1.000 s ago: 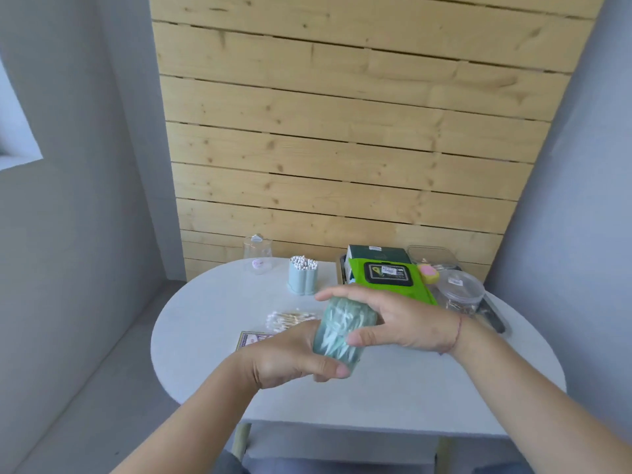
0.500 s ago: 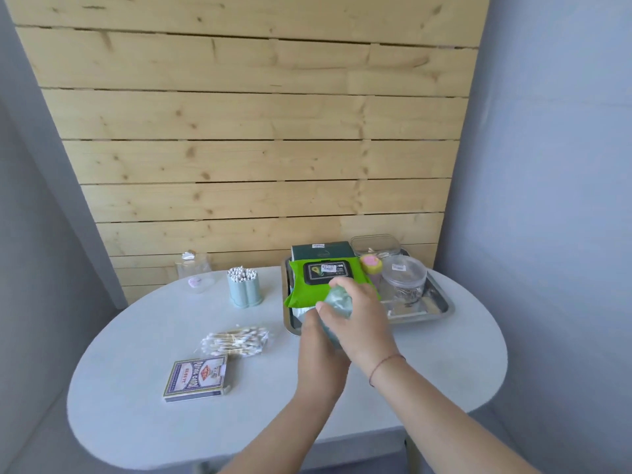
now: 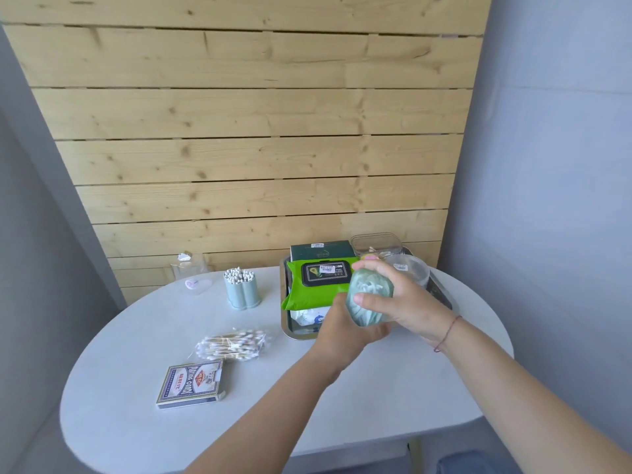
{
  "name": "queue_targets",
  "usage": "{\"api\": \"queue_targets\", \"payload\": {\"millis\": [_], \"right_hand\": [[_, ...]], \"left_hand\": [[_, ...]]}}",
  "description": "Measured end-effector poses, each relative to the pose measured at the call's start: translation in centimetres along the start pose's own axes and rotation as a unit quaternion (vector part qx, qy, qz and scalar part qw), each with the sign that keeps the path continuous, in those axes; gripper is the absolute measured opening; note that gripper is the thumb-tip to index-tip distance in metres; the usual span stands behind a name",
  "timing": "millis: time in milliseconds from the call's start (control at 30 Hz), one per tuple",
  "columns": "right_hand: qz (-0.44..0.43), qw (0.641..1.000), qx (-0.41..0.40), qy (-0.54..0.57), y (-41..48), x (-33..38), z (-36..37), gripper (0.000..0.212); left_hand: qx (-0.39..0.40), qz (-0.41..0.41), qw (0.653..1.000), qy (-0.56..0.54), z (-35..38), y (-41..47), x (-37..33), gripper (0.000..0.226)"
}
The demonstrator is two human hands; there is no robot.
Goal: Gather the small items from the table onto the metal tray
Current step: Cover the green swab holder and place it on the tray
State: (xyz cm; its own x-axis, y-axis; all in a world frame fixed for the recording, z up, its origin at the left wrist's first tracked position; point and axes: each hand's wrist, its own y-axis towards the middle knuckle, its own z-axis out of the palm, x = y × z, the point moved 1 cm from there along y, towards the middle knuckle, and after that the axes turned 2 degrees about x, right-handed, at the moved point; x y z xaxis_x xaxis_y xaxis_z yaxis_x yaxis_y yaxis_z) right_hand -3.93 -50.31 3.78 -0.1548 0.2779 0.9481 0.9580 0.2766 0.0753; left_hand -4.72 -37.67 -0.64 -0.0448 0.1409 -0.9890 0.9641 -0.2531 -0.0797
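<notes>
Head view: both hands hold a pale green pouch (image 3: 370, 300) of white swabs above the near edge of the metal tray (image 3: 285, 323). Left hand (image 3: 345, 331) cups it from below, right hand (image 3: 407, 302) wraps it from the far side, fingers closed on it. Tray sits at the back right of the white table (image 3: 393, 398) and carries a green wipes pack (image 3: 316, 283), a dark box (image 3: 321, 250) and clear containers (image 3: 410, 268) (contents unclear). On the table left of the tray: swab holder (image 3: 242, 290), bagged swabs (image 3: 232, 345), card deck (image 3: 191, 383), clear jar (image 3: 191, 273).
</notes>
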Motion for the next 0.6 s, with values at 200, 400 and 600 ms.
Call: {"api": "queue_targets", "payload": {"millis": [200, 400, 600], "right_hand": [[0.047, 0.989, -0.109, -0.084, 0.8, -1.9, -4.7, 0.055], [0.082, 0.957, -0.217, -0.175, 2.7, -7.3, -4.8, 0.072], [0.089, 0.966, -0.209, -0.122, 3.6, -9.9, -3.6, 0.076]], "left_hand": [[0.022, 0.012, 0.996, 0.086, 3.1, 2.5, -1.5, 0.061], [0.058, -0.060, 0.996, 0.010, 5.1, 2.7, -0.6, 0.063], [0.061, -0.090, 0.991, -0.079, 6.2, 2.9, 0.3, 0.091]]}}
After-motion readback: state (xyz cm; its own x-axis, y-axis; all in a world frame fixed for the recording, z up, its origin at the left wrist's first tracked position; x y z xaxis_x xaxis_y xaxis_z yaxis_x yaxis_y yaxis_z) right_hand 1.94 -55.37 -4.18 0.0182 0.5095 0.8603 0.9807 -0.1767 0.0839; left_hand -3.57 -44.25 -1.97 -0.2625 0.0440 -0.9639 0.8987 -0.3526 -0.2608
